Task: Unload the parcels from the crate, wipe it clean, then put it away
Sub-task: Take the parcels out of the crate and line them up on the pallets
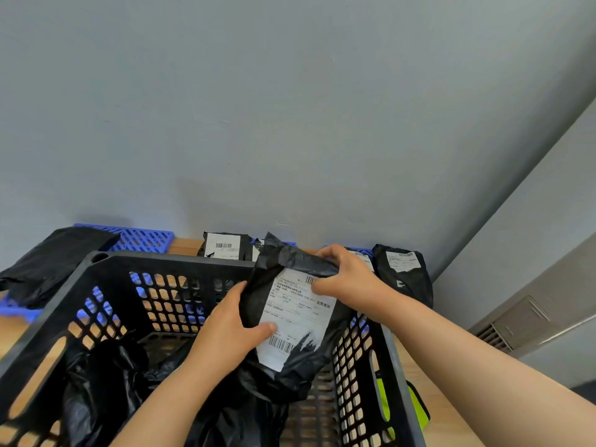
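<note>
Both sets of fingers are clamped on one black parcel: left hand at its lower edge, right hand at its top, holding it above the black crate on the bench. More parcels line the wall.

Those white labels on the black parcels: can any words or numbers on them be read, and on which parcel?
Held parcel, white shipping label: "业务类型" at its right edge; the remaining print and the barcode digits are too small to read.
Parcel against the wall behind the crate: barcode label, text too blurred.
Parcel at the right by the wall: label text too small.
Black crate: no lettering visible.
</note>
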{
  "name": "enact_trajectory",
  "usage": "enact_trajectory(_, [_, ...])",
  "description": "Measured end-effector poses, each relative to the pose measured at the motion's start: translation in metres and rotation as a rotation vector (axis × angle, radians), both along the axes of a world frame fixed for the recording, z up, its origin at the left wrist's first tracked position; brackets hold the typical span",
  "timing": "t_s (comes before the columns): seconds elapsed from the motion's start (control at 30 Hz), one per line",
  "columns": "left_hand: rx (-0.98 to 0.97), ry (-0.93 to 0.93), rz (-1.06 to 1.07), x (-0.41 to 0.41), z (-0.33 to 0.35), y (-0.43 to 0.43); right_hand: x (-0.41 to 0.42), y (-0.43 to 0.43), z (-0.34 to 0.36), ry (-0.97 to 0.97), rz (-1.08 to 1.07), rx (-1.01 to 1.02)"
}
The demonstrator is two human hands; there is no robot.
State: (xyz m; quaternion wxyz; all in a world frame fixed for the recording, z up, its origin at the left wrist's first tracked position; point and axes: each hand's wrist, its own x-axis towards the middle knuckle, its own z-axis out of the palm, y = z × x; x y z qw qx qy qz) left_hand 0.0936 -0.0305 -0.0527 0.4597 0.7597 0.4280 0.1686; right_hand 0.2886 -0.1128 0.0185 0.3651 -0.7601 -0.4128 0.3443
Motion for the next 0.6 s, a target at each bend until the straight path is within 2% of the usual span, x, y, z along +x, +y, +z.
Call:
enact_trajectory(0.17, [-0.151,-0.109,0.045,-0.001,0.007,-0.002,0.004,-0.002,0.000,0.111,-0.094,0.083])
enact_trajectory(0.33, [-0.176,-0.246,0.105,0.000,0.011,-0.008,0.002,-0.007,-0.011,0.203,-0.172,0.163])
enact_trajectory(0.47, [-0.281,-0.459,0.253,0.003,0.012,-0.010,-0.005,-0.017,-0.021,0.286,-0.136,0.175])
enact_trajectory(0.6, [-0.266,-0.493,0.324,0.011,0.013,-0.013,-0.012,-0.024,-0.032,0.262,-0.054,0.122])
